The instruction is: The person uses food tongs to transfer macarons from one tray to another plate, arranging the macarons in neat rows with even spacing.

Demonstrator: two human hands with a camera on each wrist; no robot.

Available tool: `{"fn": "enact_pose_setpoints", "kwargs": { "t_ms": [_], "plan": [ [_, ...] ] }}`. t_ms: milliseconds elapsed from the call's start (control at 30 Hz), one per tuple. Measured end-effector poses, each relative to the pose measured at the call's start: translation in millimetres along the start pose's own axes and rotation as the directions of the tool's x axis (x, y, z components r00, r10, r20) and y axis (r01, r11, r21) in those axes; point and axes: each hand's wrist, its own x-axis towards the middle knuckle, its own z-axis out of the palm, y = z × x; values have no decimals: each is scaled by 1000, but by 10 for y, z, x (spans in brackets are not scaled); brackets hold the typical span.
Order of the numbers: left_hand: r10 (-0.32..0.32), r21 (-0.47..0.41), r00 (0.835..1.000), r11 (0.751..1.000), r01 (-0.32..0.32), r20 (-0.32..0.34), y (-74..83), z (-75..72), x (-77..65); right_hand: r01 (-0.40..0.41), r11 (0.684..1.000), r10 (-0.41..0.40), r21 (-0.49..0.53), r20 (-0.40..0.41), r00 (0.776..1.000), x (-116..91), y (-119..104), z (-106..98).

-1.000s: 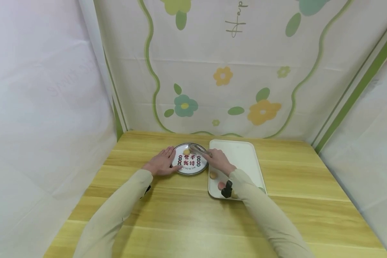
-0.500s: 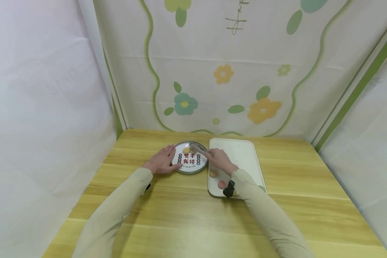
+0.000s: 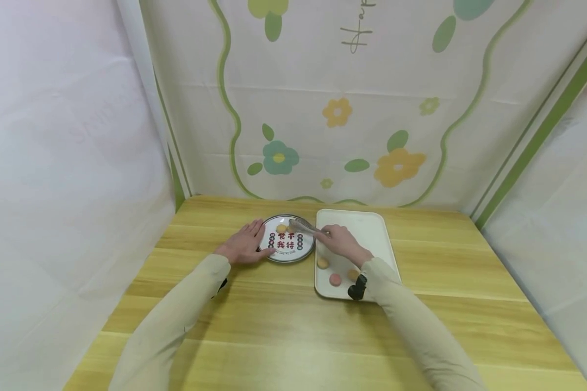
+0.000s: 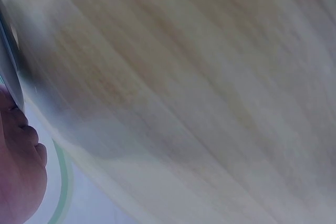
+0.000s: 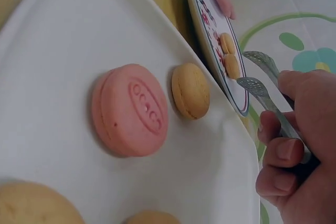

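One risk: knocking plated macarons if lowering parted tongs; pinching these with right grip, resting left grip spread on plate.

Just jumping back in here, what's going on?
A person's right hand holds tongs, spread and gripping nothing, near two tan cookies on a plate. The left hand rests at the plate's edge. A pink cookie and more tan ones sit on the tray beside it.
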Motion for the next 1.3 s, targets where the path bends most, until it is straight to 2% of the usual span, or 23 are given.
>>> {"fn": "enact_pose_setpoints", "kwargs": {
  "t_ms": [167, 367, 700, 1300],
  "plan": [
    [-5, 11, 1000, 1000, 5, 6, -5, 4, -4, 40, 999, -40, 9, 13, 999, -61, -29, -43],
    [-4, 9, 1000, 1000, 3, 6, -4, 17, 4, 91, 996, -92, -17, -11, 996, -160, -34, -124],
    [-12, 5, 1000, 1000, 12, 8, -14, 27, 5, 85, 996, -85, -25, 1, 996, -320, 8, -264],
    [0, 14, 1000, 1000, 0, -8, -5, 16, 16, 166, 981, -165, -97, 26, 986, -590, 52, -527]
  ]
}}
